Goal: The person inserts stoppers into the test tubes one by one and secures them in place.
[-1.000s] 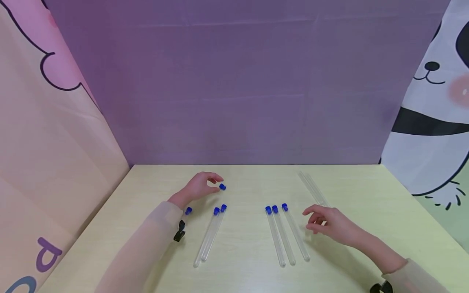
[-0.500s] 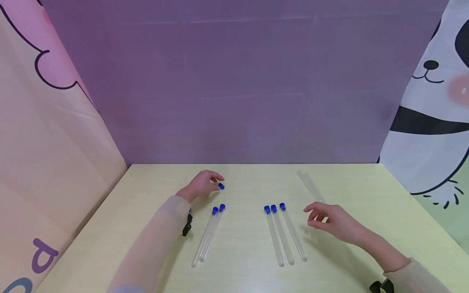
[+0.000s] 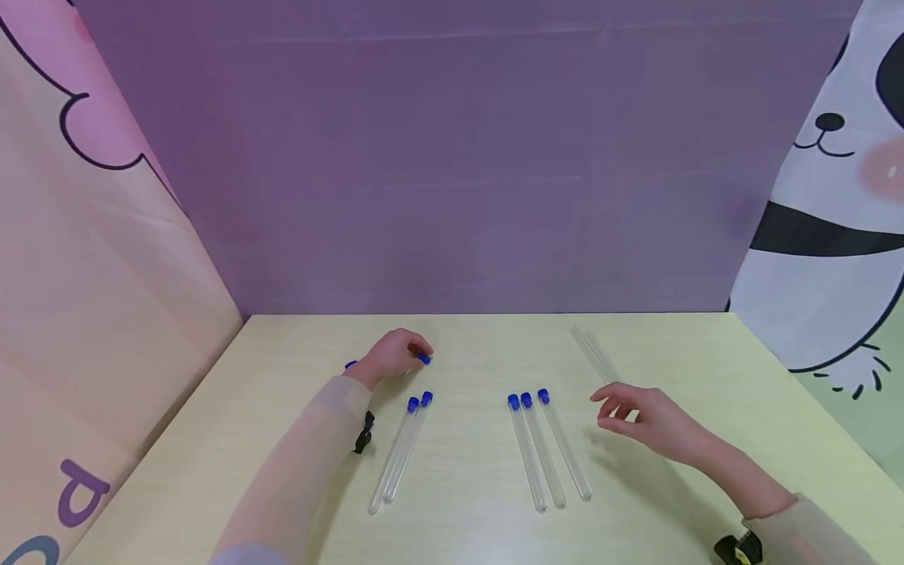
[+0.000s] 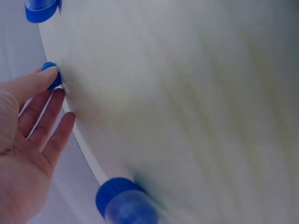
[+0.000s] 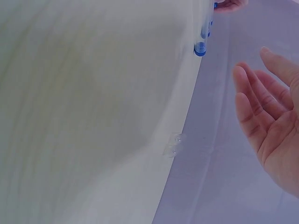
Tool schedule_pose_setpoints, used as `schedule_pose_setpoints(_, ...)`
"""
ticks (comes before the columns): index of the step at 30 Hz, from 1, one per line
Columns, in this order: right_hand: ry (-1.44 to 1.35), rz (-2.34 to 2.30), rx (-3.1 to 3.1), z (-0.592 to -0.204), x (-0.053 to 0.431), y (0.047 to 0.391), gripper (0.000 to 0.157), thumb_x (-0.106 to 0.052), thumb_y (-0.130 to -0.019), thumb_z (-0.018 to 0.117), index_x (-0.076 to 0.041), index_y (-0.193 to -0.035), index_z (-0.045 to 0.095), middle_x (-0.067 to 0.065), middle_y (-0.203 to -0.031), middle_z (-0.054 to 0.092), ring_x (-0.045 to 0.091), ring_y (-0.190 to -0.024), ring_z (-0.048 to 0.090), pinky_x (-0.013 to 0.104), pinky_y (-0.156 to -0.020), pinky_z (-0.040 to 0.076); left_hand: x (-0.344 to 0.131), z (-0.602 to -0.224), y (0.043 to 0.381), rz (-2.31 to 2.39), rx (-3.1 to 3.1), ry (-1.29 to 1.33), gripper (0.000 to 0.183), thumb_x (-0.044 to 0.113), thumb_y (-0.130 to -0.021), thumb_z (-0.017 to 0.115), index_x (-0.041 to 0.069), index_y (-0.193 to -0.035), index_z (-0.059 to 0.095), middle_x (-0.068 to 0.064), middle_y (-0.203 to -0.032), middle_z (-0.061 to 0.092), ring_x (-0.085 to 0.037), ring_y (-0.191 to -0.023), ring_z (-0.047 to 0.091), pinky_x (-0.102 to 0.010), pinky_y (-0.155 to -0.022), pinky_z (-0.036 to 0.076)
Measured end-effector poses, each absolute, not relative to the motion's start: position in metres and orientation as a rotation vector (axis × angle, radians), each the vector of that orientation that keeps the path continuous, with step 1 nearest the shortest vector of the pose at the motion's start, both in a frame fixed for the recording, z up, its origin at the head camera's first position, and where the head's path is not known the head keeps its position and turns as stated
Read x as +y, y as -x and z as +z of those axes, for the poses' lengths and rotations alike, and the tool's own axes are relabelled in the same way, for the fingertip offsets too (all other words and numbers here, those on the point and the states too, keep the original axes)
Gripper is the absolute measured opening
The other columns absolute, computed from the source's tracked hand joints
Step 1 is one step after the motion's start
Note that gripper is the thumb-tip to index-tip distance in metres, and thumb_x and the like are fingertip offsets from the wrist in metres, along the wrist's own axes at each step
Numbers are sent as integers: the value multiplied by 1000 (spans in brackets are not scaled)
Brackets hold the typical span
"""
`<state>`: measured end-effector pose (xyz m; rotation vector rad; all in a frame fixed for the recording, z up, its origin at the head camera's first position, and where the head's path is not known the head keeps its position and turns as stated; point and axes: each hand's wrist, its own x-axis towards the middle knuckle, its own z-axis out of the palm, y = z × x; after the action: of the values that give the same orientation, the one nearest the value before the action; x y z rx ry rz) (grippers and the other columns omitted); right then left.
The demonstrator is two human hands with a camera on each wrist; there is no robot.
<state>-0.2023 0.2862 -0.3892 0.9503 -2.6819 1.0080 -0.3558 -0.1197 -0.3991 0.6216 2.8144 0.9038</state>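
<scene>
Near the back of the table, my left hand (image 3: 392,355) pinches a small blue cap (image 4: 50,75) between thumb and fingers. Another blue cap (image 3: 351,364) shows partly behind the left wrist. Two clear test tubes with blue caps (image 3: 401,451) lie side by side, nearer than that hand. Right of the middle lie three more capped test tubes (image 3: 544,455). My right hand (image 3: 653,420) hovers over the table to the right of them, fingers loosely bent, holding nothing. Beyond it lie clear tubes (image 3: 595,353) with no cap visible, their near ends hidden by the hand.
The pale wooden table (image 3: 466,518) ends at a purple cloth backdrop (image 3: 424,157). Printed cloths stand at the left and right sides. A black strap (image 3: 363,433) sits on the left wrist, and another strap (image 3: 738,547) on the right.
The left fingers have closed on the blue cap, which lay beside the fingertips before. The left forearm has shifted slightly right. My right hand stays nearly in place.
</scene>
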Motion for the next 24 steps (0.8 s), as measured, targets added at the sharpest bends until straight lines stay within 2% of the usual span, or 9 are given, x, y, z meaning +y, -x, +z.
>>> schedule_pose_setpoints(12, -921, 982, -2695, -387, 290, 207, 25, -13, -90, 71, -7, -113, 63, -12, -89, 65, 3, -77, 59, 25, -61, 49, -124, -398, 356, 992, 2810, -614, 19, -4, -85, 71, 1, -104, 72, -8, -101, 68, -24, -95, 63, -35, -87, 51)
schedule_pose_setpoints(18, -901, 962, -2671, -384, 293, 207, 25, -11, -88, 72, -8, -111, 63, -11, -87, 65, 4, -76, 59, 25, -59, 48, -125, -391, 342, 1026, 2805, -738, 20, -6, -86, 68, -4, -107, 70, -12, -103, 67, -29, -99, 64, -38, -89, 51)
schedule_pose_setpoints(24, -906, 936, -2633, -386, 293, 207, 24, -6, -87, 72, -7, -109, 64, -12, -86, 64, 2, -74, 59, 25, -59, 49, -133, -386, 322, 1103, 2788, -795, 22, -5, -86, 69, -6, -108, 68, -13, -104, 68, -29, -96, 64, -37, -87, 52)
